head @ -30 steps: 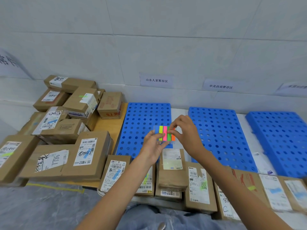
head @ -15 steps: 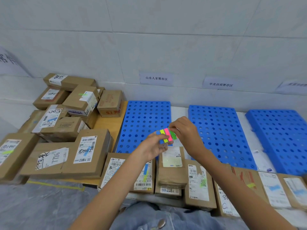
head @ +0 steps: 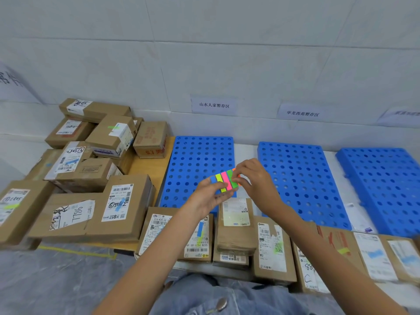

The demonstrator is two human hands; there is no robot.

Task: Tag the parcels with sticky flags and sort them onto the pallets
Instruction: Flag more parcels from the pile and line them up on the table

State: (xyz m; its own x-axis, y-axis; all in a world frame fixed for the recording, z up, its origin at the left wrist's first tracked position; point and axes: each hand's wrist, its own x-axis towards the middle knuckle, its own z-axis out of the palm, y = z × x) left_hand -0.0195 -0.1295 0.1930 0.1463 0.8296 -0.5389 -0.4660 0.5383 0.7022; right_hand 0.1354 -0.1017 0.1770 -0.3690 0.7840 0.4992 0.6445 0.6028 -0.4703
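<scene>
Holding a pad of sticky flags (head: 223,181) in the air over the near right corner of the left blue pallet (head: 197,160). Gripping the pad from below with the left hand (head: 210,197), fingers curled round its lower edge. Showing five strips side by side, tilted: blue, yellow, pink, green, orange. Pinching at the orange end with the right hand (head: 256,181), thumb and forefinger closed together there, possibly on a single flag, though too small and too hidden to tell.

Lying just in front of that pallet, on the camera side: a row of brown parcels (head: 272,246), flat, labels up, several carrying a blue, green or yellow flag. Stacked to the left of that pallet: a pile of parcels (head: 122,205) on a wooden board (head: 147,169), a few of them flagged too. Set to the right of that pallet, apart from it: a second blue pallet (head: 300,183), and beyond that a third blue pallet (head: 386,185). Stuck on the wall behind that pallet: a paper sign (head: 214,105) with printed characters.
</scene>
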